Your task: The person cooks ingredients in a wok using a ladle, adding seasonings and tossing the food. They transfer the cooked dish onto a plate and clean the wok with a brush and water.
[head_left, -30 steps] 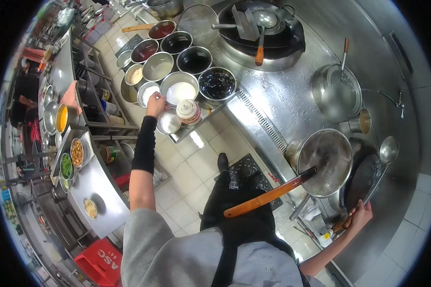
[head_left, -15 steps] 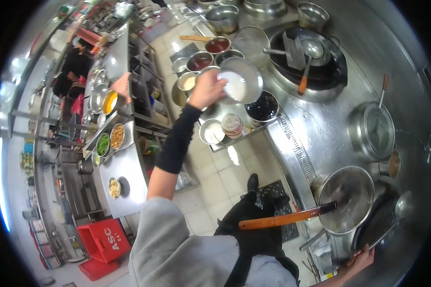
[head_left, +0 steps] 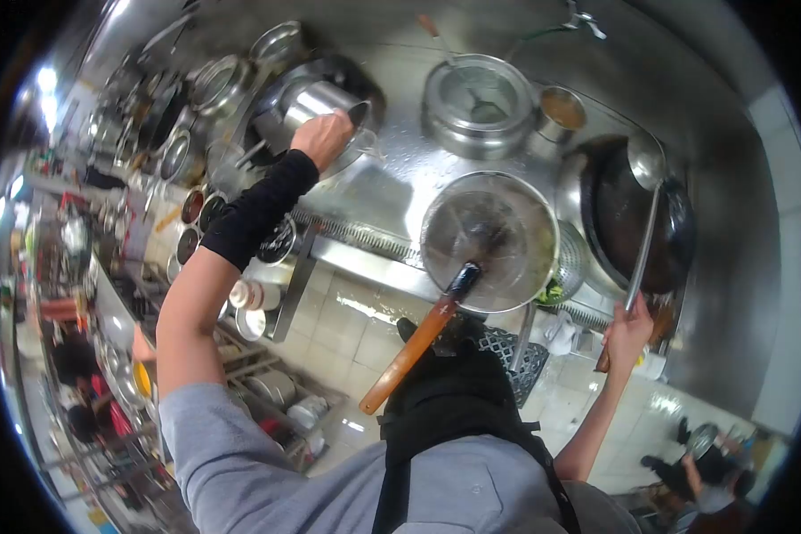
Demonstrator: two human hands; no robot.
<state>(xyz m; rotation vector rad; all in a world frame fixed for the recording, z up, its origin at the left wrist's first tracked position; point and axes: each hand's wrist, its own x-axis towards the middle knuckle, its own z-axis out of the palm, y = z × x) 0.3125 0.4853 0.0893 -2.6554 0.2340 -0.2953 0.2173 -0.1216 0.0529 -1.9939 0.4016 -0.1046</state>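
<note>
My left hand point(head_left: 323, 141) is closed on the rim of a shiny steel container point(head_left: 316, 100), tilted on its side above a black wok point(head_left: 365, 80) at the back left. What the container holds is hidden. My right hand point(head_left: 627, 334) grips the handle of a long ladle point(head_left: 643, 240). Its bowl point(head_left: 647, 160) hangs over the far part of a dark wok point(head_left: 627, 209) on the right. Between my hands stands a wide pot point(head_left: 436, 267) of cloudy liquid, and a wooden-handled tool point(head_left: 418, 343) lies across its near rim.
Behind the wide pot are a lidded steel pot point(head_left: 481, 102) and a small can of brown liquid point(head_left: 562, 109). A perforated strainer point(head_left: 574, 262) with greens sits beside the wide pot. Sauce containers point(head_left: 193, 206) stand at left. People point(head_left: 707, 481) are at lower right.
My view has turned to the right. My left hand has swung from above the sauce containers to the black wok, its steel container now tilted. The ladle in my right hand shows more fully.
</note>
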